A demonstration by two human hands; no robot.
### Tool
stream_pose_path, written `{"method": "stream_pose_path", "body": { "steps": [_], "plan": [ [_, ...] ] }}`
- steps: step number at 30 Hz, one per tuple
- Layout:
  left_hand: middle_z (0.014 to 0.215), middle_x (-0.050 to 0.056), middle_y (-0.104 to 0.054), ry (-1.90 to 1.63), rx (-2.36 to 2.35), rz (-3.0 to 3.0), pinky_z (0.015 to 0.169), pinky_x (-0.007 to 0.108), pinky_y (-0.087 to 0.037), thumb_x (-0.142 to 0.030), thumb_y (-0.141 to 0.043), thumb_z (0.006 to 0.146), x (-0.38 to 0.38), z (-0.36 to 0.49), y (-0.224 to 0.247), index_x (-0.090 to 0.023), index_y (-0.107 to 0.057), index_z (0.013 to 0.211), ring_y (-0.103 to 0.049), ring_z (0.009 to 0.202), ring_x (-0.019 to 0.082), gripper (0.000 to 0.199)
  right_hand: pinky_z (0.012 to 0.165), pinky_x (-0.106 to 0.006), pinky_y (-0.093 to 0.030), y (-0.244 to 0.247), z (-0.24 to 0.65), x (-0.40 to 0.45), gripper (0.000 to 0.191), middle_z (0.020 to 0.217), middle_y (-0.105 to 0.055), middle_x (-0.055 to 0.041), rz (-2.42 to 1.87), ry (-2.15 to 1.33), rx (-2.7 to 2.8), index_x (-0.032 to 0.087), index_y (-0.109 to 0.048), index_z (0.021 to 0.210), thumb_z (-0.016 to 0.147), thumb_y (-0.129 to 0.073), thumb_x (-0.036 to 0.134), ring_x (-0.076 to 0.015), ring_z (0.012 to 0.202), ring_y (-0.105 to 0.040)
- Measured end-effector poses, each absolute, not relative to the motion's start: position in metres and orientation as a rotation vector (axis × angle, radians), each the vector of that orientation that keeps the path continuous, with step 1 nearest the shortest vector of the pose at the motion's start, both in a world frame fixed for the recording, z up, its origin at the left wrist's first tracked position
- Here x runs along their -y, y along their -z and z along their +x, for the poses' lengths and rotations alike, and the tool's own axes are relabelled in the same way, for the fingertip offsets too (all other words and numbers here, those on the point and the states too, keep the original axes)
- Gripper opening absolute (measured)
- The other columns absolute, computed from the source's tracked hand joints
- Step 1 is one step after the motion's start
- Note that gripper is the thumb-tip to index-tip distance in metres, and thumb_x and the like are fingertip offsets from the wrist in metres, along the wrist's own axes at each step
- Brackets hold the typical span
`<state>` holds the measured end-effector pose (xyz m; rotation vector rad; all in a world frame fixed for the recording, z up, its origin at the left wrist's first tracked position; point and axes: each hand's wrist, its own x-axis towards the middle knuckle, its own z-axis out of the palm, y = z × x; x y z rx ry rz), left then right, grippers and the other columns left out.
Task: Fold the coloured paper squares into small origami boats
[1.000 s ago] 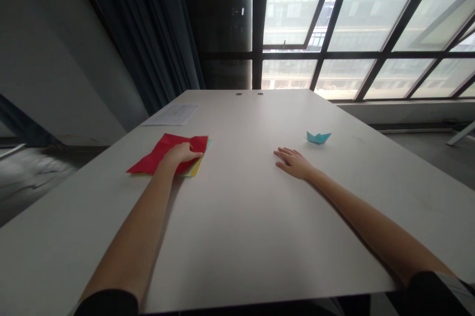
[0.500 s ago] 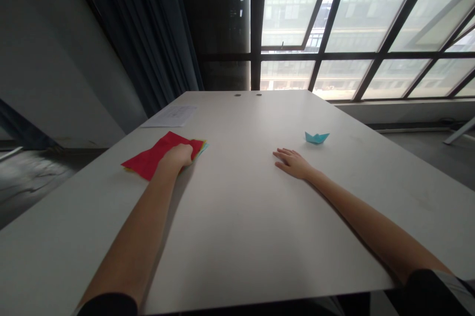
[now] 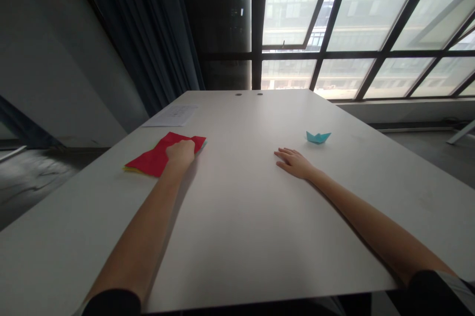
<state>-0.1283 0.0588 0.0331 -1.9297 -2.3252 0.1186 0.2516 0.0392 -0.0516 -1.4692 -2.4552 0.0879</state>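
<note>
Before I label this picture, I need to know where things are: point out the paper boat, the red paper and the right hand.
Paper boat (image 3: 317, 139): head view, middle of its hull.
Red paper (image 3: 154, 158): head view, uncovered upper surface.
Right hand (image 3: 294, 163): head view, back of the hand.

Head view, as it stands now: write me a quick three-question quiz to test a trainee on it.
1. The left hand is at a stack of coloured paper sheets. What colour is the top sheet?
a) yellow
b) red
c) light blue

2. True or false: the right hand is gripping the small light-blue folded-paper boat.

3. Fill in: the flat white printed sheet lies along the ______ side edge of the white table.

Key:
1. b
2. False; the boat sits apart, beyond the open hand.
3. left
</note>
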Motion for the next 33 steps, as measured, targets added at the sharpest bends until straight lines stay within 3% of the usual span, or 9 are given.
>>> {"method": "stream_pose_path", "body": {
  "steps": [5,8,12,15,19,23,27,30,33],
  "plan": [
    [0.099,0.014,-0.061,-0.028,2.243,-1.97,0.073,0.043,-0.046,-0.028,-0.044,0.083,-0.058,-0.119,-0.044,-0.014,-0.061,0.095,-0.057,0.092,0.03,0.025,0.103,-0.044,-0.028,0.053,0.252,-0.041,0.052,0.136,-0.042,-0.0089,-1.463,-0.093,2.451,0.023,-0.044,0.129,0.086,-0.034,0.05,-0.0239,0.126,-0.036],
    [0.095,0.009,-0.062,0.059,2.092,-2.088,0.072,0.038,-0.045,-0.024,-0.038,0.084,-0.051,-0.095,-0.047,-0.018,-0.061,0.09,-0.057,0.089,0.026,0.024,0.103,-0.044,-0.028,0.053,0.252,-0.041,0.051,0.135,-0.043,-0.0082,-1.468,-0.1,2.435,0.023,-0.045,0.128,0.086,-0.034,0.05,-0.0237,0.126,-0.037],
    [0.087,0.007,-0.062,0.189,1.711,-2.485,0.067,0.033,-0.043,-0.027,-0.038,0.083,-0.029,-0.043,-0.031,-0.018,-0.06,0.083,-0.057,0.083,0.023,0.024,0.102,-0.041,-0.03,0.051,0.251,-0.042,0.048,0.13,-0.049,-0.0078,-1.443,-0.13,2.391,0.02,-0.046,0.126,0.088,-0.031,0.046,-0.0222,0.123,-0.04],
    [0.09,0.008,-0.062,0.205,1.481,-2.756,0.073,0.032,-0.043,-0.028,-0.041,0.083,-0.012,-0.009,-0.011,-0.018,-0.061,0.085,-0.057,0.088,0.022,0.023,0.099,-0.038,-0.035,0.051,0.252,-0.041,0.046,0.123,-0.055,-0.0078,-1.418,-0.207,2.288,0.02,-0.045,0.126,0.09,-0.026,0.042,-0.0204,0.116,-0.047],
    [0.109,0.009,-0.059,0.246,1.159,-3.084,0.089,0.033,-0.038,-0.038,-0.042,0.085,0.001,0.01,0.008,-0.018,-0.058,0.104,-0.052,0.104,0.022,0.032,0.095,-0.037,-0.038,0.049,0.253,-0.039,0.045,0.118,-0.057,-0.0074,-1.4,-0.247,2.098,0.021,-0.043,0.126,0.091,-0.023,0.041,-0.0194,0.111,-0.05],
    [0.127,0.009,-0.05,0.258,1.128,-3.161,0.096,0.038,-0.033,-0.044,-0.033,0.088,0.011,0.017,0.006,-0.019,-0.055,0.116,-0.043,0.116,0.024,0.043,0.095,-0.037,-0.037,0.043,0.252,-0.033,0.038,0.11,-0.059,-0.0074,-1.321,-0.118,2.2,0.024,-0.058,0.111,0.087,-0.035,0.043,-0.0213,0.107,-0.05],
    [0.114,0.005,-0.06,0.295,1.055,-3.319,0.092,0.031,-0.037,-0.036,-0.027,0.091,0.009,0.016,-0.003,-0.022,-0.058,0.111,-0.051,0.103,0.018,0.039,0.094,-0.038,-0.036,0.038,0.249,-0.027,0.034,0.104,-0.063,-0.0057,-1.291,-0.068,2.362,0.026,-0.065,0.099,0.082,-0.045,0.047,-0.0218,0.103,-0.052],
    [0.11,0.006,-0.062,0.348,1.131,-3.187,0.093,0.031,-0.037,-0.029,-0.033,0.09,-0.009,0.0,0.002,-0.02,-0.06,0.106,-0.052,0.104,0.018,0.033,0.098,-0.041,-0.032,0.04,0.247,-0.028,0.038,0.11,-0.063,-0.0041,-1.345,-0.066,2.37,0.027,-0.062,0.108,0.083,-0.042,0.048,-0.0226,0.109,-0.05],
    [0.121,0.007,-0.055,0.352,1.315,-2.956,0.097,0.034,-0.034,-0.022,-0.034,0.087,-0.029,-0.022,0.014,-0.02,-0.06,0.106,-0.047,0.113,0.019,0.032,0.102,-0.051,-0.024,0.044,0.247,-0.03,0.044,0.123,-0.056,-0.0033,-1.482,-0.049,2.341,0.028,-0.055,0.117,0.086,-0.034,0.051,-0.026,0.12,-0.042]
  ]
}}
